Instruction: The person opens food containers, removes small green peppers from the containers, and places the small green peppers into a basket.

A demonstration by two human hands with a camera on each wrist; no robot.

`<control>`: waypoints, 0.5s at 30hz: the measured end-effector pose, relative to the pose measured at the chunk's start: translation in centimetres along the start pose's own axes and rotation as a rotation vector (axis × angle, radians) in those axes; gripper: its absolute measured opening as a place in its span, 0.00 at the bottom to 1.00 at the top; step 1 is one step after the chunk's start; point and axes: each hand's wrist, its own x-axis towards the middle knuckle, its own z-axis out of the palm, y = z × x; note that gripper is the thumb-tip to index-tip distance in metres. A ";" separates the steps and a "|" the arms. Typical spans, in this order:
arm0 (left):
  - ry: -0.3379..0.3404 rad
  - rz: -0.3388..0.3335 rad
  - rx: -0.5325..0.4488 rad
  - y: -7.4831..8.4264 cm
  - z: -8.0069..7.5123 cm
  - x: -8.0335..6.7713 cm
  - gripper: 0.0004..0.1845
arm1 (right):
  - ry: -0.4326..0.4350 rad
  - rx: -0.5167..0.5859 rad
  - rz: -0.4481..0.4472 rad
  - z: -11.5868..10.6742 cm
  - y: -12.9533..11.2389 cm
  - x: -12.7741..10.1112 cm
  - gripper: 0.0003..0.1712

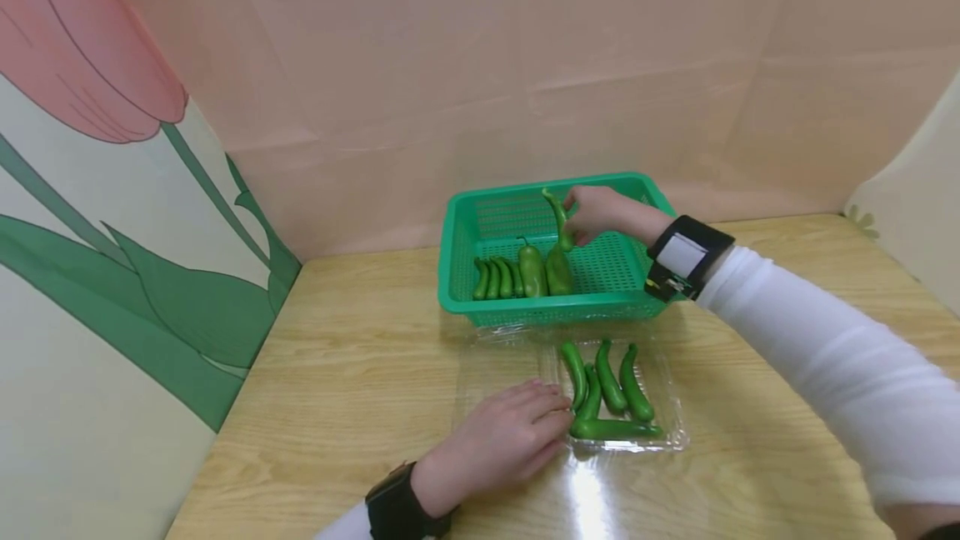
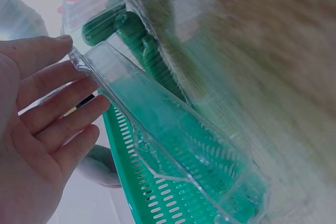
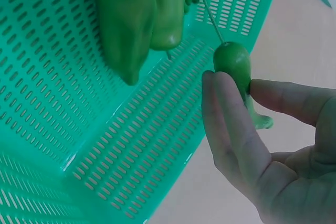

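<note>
Green and slightly curved, the pepper (image 1: 557, 217) is pinched between the thumb and fingertips of the right grip (image 1: 600, 211), which is closed to the pepper's thickness. It is held over the basket (image 1: 547, 309), its long axis steep in the head view. The clear box (image 1: 681, 438), in which five peppers (image 1: 611, 377) are laid, is set nearer the wearer than that grip. By the left grip (image 1: 510, 432), closer to it, the box's edge is merely touched, fingers nearly straight.

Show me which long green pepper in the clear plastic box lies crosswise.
The slender, glossy green pepper along the near edge of the clear plastic box; the other four peppers lie roughly front to back.
</note>
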 end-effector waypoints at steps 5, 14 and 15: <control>-0.005 -0.010 -0.012 0.0 0.2 0.0 0.16 | -0.039 0.081 0.021 -0.1 0.1 0.8 0.33; -0.006 -0.011 -0.008 0.1 0.3 0.2 0.16 | -0.100 0.098 0.027 -0.3 0.9 2.0 0.36; -0.007 -0.013 -0.015 0.1 0.3 0.2 0.16 | -0.103 0.093 0.031 -0.3 1.0 2.2 0.35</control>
